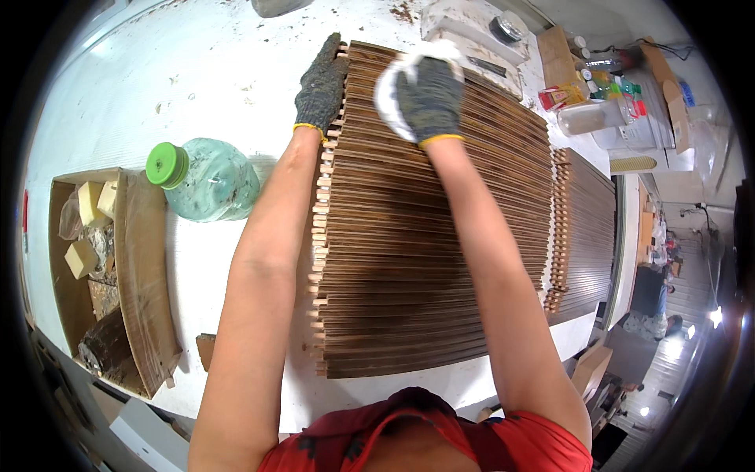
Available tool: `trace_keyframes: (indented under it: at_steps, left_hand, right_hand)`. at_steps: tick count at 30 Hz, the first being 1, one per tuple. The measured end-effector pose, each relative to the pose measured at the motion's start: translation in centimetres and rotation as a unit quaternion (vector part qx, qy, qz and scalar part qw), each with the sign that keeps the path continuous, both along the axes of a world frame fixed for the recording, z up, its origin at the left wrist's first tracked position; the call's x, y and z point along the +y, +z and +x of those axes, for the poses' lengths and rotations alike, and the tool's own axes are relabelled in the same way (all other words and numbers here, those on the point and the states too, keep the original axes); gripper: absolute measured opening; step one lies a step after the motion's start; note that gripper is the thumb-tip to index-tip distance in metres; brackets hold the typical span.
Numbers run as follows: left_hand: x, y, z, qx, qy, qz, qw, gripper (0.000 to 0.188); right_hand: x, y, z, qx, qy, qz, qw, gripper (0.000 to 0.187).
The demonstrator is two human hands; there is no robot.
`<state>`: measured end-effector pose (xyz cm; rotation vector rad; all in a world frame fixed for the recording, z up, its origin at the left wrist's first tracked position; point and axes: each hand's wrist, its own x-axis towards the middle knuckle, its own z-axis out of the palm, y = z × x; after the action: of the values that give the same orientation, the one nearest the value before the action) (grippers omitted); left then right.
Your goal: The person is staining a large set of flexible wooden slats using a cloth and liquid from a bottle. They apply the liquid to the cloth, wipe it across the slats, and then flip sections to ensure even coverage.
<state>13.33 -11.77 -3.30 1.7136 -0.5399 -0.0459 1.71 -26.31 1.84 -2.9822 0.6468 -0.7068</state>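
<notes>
Dark brown slats point(393, 259), one batch, laid side by side across the middle of the bench point(228, 86), pale wooden tips showing in an uneven row along the left edge and again along the right. Left hand point(322, 90): dark grey knit glove, yellow cuff; stretched out with fingers extended forward, set against the slats' upper left ends, grasping nothing that I can see. Right hand point(434, 98): matching glove, over the upper part of the slats, on a white cloth point(387, 101); motion blurs my view there, so I cannot tell whether the fingers grip the cloth or merely press it. Second batch of slats point(588, 236): beyond the right edge of the first, a narrow gap between, with its own pale tips toward that gap. To the left of the left forearm, I list one translucent greenish bottle point(216, 181) with a green cap, and just beside it one open cardboard box point(145, 275) containing pale yellow blocks point(89, 203) and a dark cylindrical piece point(104, 344). Toward the upper right, I record one dark, flat strip point(487, 67) and, farther out, one clear bottle point(590, 118) with a red cap.
</notes>
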Motion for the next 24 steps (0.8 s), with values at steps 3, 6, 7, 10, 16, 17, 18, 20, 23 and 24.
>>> trace_keyframes:
  at_steps: [3,6,7,10,16,17,18,20,23,24]
  left_hand:
    - [0.1,-0.4,1.0,0.019,-0.023,-0.023,0.999,0.048]
    - [-0.8,1.4,0.1,0.079,0.023,0.14,0.987,0.051]
    - [-0.6,3.3,-1.1,0.036,0.011,0.26,0.965,0.052]
    - [-0.1,-2.7,2.8,-0.212,0.025,0.183,0.96,0.048]
    - [0.0,0.7,0.7,0.009,-0.033,-0.004,0.999,0.042]
    - [-0.1,0.4,1.0,0.002,-0.032,-0.004,0.999,0.042]
    - [-0.1,0.1,1.2,-0.004,-0.032,-0.003,0.999,0.042]
    - [-0.7,-0.1,0.9,-0.006,-0.045,-0.02,0.999,0.042]
    - [-1.3,-0.1,0.9,-0.001,-0.048,-0.013,0.999,0.042]
    - [-0.7,0.1,1.0,0.006,-0.041,-0.008,0.999,0.042]
  right_hand:
    - [5.4,3.3,3.4,0.033,0.137,0.032,0.989,0.047]
    - [3.5,3.5,3.2,0.007,0.284,0.05,0.958,0.039]
    - [3.5,5.0,1.8,0.026,0.269,0.131,0.954,0.041]
    - [-0.5,2.5,0.6,-0.04,0.296,0.028,0.954,0.039]
    - [-13.5,2.9,-10.3,-0.007,0.136,-0.009,0.991,0.035]
    - [-15.3,2.9,-11.7,-0.052,0.117,-0.046,0.991,0.029]
    - [-17.4,3.2,-12.8,-0.018,0.052,0.016,0.998,0.031]
    - [-24.3,1.4,-16.0,-0.01,-0.034,-0.006,0.999,0.031]
    - [-30.4,1.5,-21.5,0.082,-0.223,-0.035,0.971,0.035]
    - [-30.7,3.4,-21.4,0.252,-0.253,0.005,0.934,0.037]
